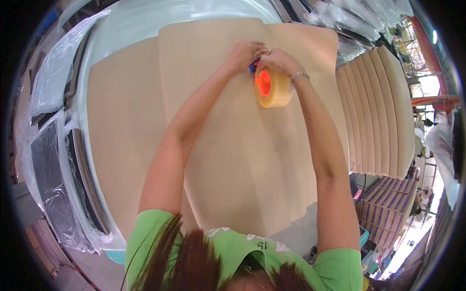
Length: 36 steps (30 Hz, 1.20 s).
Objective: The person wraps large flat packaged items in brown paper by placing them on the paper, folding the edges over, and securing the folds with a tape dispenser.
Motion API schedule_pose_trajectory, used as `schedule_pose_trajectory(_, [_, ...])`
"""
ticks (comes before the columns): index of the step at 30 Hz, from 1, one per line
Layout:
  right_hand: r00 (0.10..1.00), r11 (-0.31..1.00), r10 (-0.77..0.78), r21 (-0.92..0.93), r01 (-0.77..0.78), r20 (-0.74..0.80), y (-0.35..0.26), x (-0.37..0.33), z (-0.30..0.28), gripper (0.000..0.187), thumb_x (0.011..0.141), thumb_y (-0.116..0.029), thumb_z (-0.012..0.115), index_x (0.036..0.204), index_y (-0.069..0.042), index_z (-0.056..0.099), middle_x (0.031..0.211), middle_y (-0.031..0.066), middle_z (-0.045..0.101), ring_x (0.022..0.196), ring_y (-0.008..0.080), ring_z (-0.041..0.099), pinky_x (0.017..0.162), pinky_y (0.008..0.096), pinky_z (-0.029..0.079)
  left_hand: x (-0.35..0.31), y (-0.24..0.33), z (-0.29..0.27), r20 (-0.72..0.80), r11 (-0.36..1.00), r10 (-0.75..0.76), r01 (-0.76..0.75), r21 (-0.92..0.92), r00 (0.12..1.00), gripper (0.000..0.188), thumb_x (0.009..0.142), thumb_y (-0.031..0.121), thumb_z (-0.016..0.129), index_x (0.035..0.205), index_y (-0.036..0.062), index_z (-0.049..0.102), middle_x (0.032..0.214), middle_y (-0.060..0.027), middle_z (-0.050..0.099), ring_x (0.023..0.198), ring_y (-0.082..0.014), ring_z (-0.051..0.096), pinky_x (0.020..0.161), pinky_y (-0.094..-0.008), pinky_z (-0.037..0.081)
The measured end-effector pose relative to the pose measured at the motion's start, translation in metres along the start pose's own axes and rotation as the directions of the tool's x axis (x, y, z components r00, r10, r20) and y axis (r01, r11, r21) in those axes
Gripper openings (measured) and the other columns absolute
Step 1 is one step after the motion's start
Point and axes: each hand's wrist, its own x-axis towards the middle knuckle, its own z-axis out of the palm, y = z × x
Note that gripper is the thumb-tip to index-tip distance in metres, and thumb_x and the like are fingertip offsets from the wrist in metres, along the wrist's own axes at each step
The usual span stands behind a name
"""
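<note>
My right hand (280, 62) is closed round a tape dispenser (263, 83) with an orange hub and a blue front part. A wide roll of yellowish clear packing tape (277, 95) sits on it, hanging below my fingers. Close against the dispenser's blue end is my left hand (246, 52), its fingers bent and drawn together; what they pinch, if anything, is hidden. Both hands are over the far part of a large brown paper sheet (223, 145), which overlaps another brown sheet (124, 106) on the left.
Under the sheets lies a pale, plastic-looking table surface (131, 29). Plastic-wrapped dark panels (56, 179) stand along the left edge, with more wrapped pieces (354, 17) at the far right. A stack of beige padded panels (378, 114) is to the right, above a striped box (387, 211).
</note>
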Motion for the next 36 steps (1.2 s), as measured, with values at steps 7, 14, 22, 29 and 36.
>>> schedule_pose_trajectory(7, [0.983,0.982,-0.137,0.148,0.119,0.121,0.016,-0.018,-0.018,0.042,0.062,-0.045,0.068,0.085,-0.010,0.074,0.086,0.0128,0.069,0.078,0.0237,0.064,0.071,0.0352,0.050,-0.020,-0.003,0.014,-0.072,0.919,-0.014,0.042,0.392,0.997,0.046,0.102,0.033,0.019,0.137,0.0353,0.048,0.151,0.0124,0.034,0.142,-0.0196,0.026,0.116,-0.0578,0.010])
schedule_pose_trajectory(14, [0.987,0.985,-0.003,0.170,-0.024,0.158,0.053,-0.210,0.060,0.040,0.073,-0.043,0.067,0.096,-0.010,0.073,0.080,0.0174,0.069,0.075,0.0279,0.067,0.071,0.0380,0.051,-0.024,-0.002,0.009,-0.028,0.939,-0.073,0.078,0.336,0.997,0.048,0.102,0.037,0.017,0.141,0.0328,0.043,0.152,0.0091,0.033,0.143,-0.0218,0.025,0.116,-0.0570,0.009])
schedule_pose_trajectory(22, [0.751,0.956,0.196,0.049,-0.290,0.631,0.093,-0.299,0.087,0.036,0.077,-0.042,0.067,0.097,-0.013,0.073,0.098,0.0186,0.067,0.089,0.0344,0.066,0.084,0.0433,0.051,-0.026,-0.014,0.022,-0.163,0.925,-0.081,0.135,0.356,0.983,0.052,0.100,0.051,0.014,0.144,0.0339,0.037,0.154,0.0075,0.029,0.143,-0.0225,0.022,0.118,-0.0511,0.010])
schedule_pose_trajectory(29, [0.175,0.563,-0.751,0.756,-0.333,0.637,0.227,-0.287,0.136,0.044,0.086,-0.036,0.063,0.111,0.001,0.066,0.115,0.0094,0.065,0.101,0.0178,0.063,0.089,0.0335,0.050,-0.013,-0.008,0.022,-0.204,0.928,-0.046,0.117,0.354,0.978,0.057,0.098,0.058,0.017,0.144,0.0321,0.038,0.154,0.0024,0.028,0.144,-0.0239,0.021,0.117,-0.0511,0.011])
schedule_pose_trajectory(36, [0.935,0.452,-0.028,0.839,-0.303,0.352,0.337,-0.419,0.072,0.032,0.087,-0.025,0.060,0.107,0.000,0.066,0.113,0.0123,0.065,0.104,0.0225,0.062,0.094,0.0364,0.051,-0.124,0.108,0.080,0.148,0.940,0.087,-0.130,0.315,0.985,0.064,0.087,0.056,0.053,0.143,0.0290,0.040,0.157,-0.0068,0.021,0.146,-0.0345,0.008,0.109,-0.0686,0.002])
